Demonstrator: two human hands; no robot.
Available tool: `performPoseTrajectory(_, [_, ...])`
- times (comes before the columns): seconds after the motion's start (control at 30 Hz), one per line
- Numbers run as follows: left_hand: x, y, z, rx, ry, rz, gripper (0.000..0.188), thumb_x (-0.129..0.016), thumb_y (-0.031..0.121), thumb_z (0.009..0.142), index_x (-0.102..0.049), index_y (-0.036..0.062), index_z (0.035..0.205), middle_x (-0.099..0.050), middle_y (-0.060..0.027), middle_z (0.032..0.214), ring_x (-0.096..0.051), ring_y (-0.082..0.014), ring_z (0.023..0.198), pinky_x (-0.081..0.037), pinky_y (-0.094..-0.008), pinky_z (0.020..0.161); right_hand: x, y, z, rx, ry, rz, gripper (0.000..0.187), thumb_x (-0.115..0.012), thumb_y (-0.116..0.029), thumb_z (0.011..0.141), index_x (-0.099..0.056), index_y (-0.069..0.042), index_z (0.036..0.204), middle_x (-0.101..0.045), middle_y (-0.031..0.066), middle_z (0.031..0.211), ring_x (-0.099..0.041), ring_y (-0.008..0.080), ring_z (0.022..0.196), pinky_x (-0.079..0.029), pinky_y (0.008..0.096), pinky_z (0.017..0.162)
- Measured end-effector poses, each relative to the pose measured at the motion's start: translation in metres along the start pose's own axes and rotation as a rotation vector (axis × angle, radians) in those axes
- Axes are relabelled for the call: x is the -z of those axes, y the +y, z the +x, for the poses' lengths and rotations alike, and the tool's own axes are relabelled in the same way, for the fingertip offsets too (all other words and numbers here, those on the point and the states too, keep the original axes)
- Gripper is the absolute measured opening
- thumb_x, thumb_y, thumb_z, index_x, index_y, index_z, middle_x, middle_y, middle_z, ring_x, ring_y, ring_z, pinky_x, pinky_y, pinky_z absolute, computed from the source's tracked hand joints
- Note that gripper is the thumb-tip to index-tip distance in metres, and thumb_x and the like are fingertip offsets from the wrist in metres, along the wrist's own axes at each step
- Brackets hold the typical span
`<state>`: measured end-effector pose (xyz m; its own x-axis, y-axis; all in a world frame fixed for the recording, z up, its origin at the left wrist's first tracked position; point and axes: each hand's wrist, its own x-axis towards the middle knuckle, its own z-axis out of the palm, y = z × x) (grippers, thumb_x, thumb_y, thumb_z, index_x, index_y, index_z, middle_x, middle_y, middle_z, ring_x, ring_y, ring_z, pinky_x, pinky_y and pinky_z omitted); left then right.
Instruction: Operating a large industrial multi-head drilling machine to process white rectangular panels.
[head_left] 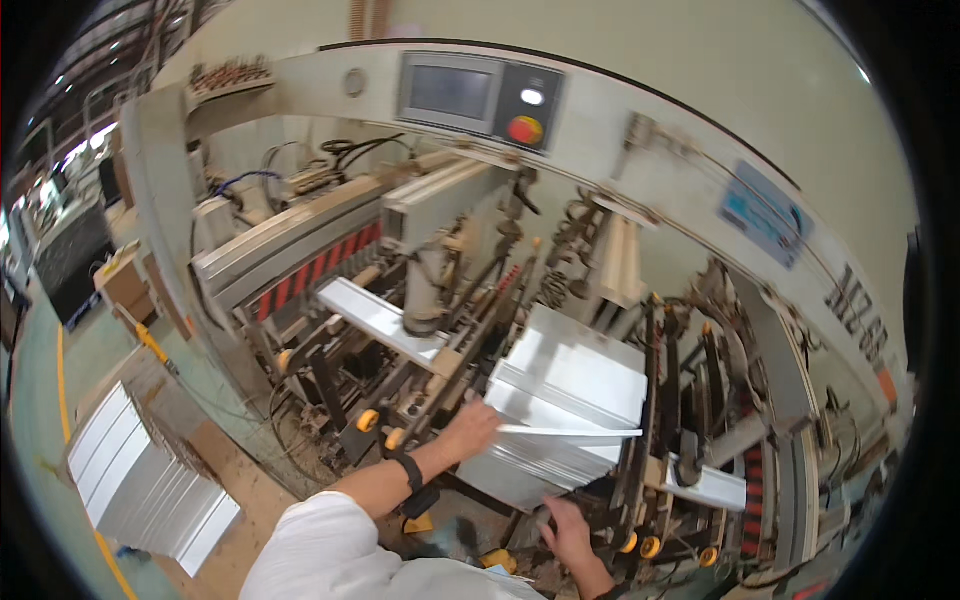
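Note:
A stack of white panels [575, 365] stands in the middle of the machine, with its upper boards lying unevenly. My left hand [472, 428], with a dark band on the wrist, closes on the left end of one thin white panel [570, 432], which shows edge-on across the front of the stack. Low in front of the stack is my right hand [570, 535]; its thumb and fingers are apart, and nothing shows between them. One white panel [385, 325] lies in the machine left of the stack, under a round clamp [424, 300]. Another panel [715, 487] lies on the right side.
Above, a control panel [480, 95] with a screen and a red button [524, 129] sits on the machine's crossbeam. A second stack of white panels [150, 480] rests on a board at the left. Rails with yellow rollers [367, 420] flank the middle stack.

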<state>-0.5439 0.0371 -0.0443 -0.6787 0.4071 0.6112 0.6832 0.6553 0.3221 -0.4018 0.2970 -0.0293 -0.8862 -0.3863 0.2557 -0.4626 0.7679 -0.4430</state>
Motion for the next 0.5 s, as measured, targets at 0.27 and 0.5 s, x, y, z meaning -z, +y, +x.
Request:
performPoseTrajectory(0.27, [0.192,-0.055,-0.094,0.929,0.285,-1.345,0.012,-0.059,0.013,0.081,-0.060,0.0020,0.083,-0.059,-0.0046,0.075,-0.058,-0.0128,0.067,-0.047,-0.0265,0.061,-0.025,-0.132,0.167,0.597,-0.152,-0.136,0.077,-0.077,-0.027,0.061,-0.041,-0.015,0.128,-0.039,0.0234,0.122,-0.040,0.0427,0.110,-0.032,0.0546,0.091])
performPoseTrajectory(0.5, [0.231,-0.149,-0.177,1.050,0.809,-1.598,0.048,-0.043,0.041,0.091,-0.050,-0.0032,0.105,-0.060,-0.0132,0.086,-0.062,-0.0256,0.085,-0.054,-0.0333,0.070,-0.136,-0.206,0.299,0.526,-0.097,-0.109,0.078,-0.074,-0.039,0.064,-0.040,-0.016,0.130,-0.043,0.0266,0.114,-0.044,0.0417,0.101,-0.037,0.0453,0.088])
